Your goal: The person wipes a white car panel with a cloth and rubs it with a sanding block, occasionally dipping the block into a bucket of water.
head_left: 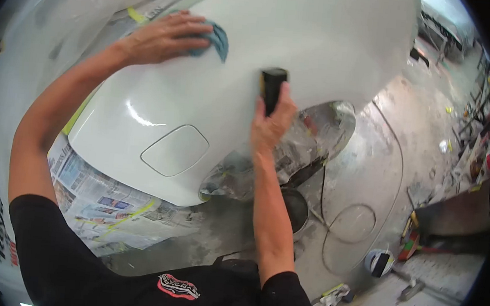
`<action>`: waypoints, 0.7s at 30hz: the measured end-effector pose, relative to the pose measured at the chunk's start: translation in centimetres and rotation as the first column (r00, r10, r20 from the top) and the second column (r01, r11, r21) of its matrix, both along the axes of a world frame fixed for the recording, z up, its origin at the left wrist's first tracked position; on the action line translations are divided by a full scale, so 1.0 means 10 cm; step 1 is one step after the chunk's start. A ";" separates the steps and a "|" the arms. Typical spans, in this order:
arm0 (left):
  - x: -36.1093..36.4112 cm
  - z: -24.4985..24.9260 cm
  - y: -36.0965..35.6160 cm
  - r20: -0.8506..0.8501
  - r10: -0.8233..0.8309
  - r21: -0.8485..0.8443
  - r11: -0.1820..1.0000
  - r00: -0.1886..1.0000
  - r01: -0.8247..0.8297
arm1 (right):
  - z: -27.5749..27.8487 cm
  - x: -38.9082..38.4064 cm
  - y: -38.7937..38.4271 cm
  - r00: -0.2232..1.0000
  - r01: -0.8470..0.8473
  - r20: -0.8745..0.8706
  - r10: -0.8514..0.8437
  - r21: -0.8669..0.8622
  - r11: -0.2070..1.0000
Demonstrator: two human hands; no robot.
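Observation:
A pale white car body panel (250, 31) with a fuel filler door (175, 150) curves in front of me. My left hand (165, 36) lies over a bunched blue cloth (218, 41), pressing it against the upper panel. In my right hand (275, 120) is a black sanding block (273, 88), gripped between thumb and fingers. The block rests on the panel above the wheel arch and is slightly blurred, with a thin yellowish edge at its side. How its underside meets the paint is hidden.
Taped newspaper (102, 190) and clear plastic sheeting (52, 25) mask the areas around the panel. The wheel opening (310, 138) is covered with plastic. A hose (399, 155) loops over the floor. Clutter and tools (409, 243) stand along the right side.

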State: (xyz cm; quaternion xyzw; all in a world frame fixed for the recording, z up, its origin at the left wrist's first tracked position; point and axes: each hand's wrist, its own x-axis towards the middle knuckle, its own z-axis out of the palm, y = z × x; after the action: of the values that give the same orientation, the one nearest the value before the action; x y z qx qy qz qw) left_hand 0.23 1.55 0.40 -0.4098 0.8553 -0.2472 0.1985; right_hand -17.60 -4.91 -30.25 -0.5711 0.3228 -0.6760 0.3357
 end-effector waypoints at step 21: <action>-0.22 -0.15 -0.40 -0.274 -0.042 -0.133 0.991 0.961 0.005 | 0.03 0.30 -0.54 0.923 0.381 -0.040 -0.383 -0.047 0.923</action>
State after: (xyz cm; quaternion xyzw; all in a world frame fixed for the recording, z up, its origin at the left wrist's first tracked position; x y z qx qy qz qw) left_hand -1.92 -2.42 -1.11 -0.4423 0.8613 -0.2456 0.0467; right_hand -14.60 -10.31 -29.97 -0.5198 0.4228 -0.7205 0.1786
